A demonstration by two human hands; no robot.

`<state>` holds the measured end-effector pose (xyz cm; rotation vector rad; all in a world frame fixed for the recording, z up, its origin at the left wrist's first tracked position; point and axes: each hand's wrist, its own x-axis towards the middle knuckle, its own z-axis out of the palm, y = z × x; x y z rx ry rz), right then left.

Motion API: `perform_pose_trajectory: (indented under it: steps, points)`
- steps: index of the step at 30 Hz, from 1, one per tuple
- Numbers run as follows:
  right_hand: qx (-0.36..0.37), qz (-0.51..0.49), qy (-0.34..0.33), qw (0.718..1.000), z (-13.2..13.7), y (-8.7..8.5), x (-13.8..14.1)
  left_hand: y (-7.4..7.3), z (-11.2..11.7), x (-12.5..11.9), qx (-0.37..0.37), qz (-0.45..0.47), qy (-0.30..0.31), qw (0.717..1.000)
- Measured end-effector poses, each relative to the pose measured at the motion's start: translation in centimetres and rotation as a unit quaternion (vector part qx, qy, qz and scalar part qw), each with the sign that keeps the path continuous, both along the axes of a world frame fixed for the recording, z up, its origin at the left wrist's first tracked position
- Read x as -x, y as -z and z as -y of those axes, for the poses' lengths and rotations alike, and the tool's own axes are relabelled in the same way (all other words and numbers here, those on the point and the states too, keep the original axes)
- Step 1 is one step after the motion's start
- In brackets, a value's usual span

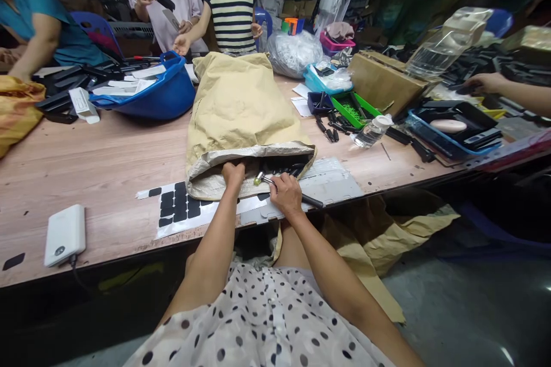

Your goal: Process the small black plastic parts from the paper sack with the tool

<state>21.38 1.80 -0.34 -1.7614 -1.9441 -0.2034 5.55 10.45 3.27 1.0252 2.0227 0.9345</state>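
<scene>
A large tan paper sack point(245, 103) lies on the table with its mouth toward me, and dark pieces point(295, 169) show inside the opening. My left hand point(233, 175) reaches into the sack's mouth; its fingertips are hidden in there. Closed around a small hammer point(312, 201) is my right hand point(285, 192), at the right part of the opening. The hammer has a black grip, a metal shaft and a head with a yellowish face. Under the sack's front edge lies a white sheet with black rounded stickers point(174, 205), beside a grey flat board point(340, 180).
A blue basin point(146, 97) holds white boxes. A white power bank point(65, 235) with a cable lies at left. On the right are a water bottle point(372, 131), a green tray point(353, 109), a cardboard box point(387, 83) and a blue tray point(456, 149). Several people work around the table.
</scene>
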Motion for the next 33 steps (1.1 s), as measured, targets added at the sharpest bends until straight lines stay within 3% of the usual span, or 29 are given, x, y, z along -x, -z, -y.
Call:
perform_pose_trajectory:
  steps: [3, 6, 9, 22, 26, 33]
  points:
    - [0.001, -0.004, -0.001, 1.0, -0.1, 0.0, 0.1, 0.4, 3.0, 2.0, -0.059, -0.11, 0.082, 0.989]
    - [0.007, -0.005, -0.001, 1.0, -0.2, 0.0, 0.0, 1.3, 5.8, 3.8, -0.112, -0.208, 0.152, 0.96]
    - [0.011, -0.002, 0.0, 1.0, -0.2, 0.1, -0.1, 1.9, 7.2, 4.4, -0.137, -0.255, 0.191, 0.938]
    - [0.009, -0.028, -0.009, 1.0, 0.1, -0.3, -0.7, 1.8, 7.0, 4.1, -0.125, -0.234, 0.242, 0.933]
    - [-0.008, -0.09, -0.04, 0.995, 1.0, -1.3, 0.5, 1.8, 7.0, 4.1, -0.12, -0.219, 0.244, 0.937]
    - [0.038, -0.128, -0.079, 0.988, 1.9, -2.8, 3.2, 1.6, 7.0, 4.1, -0.114, -0.19, 0.244, 0.944]
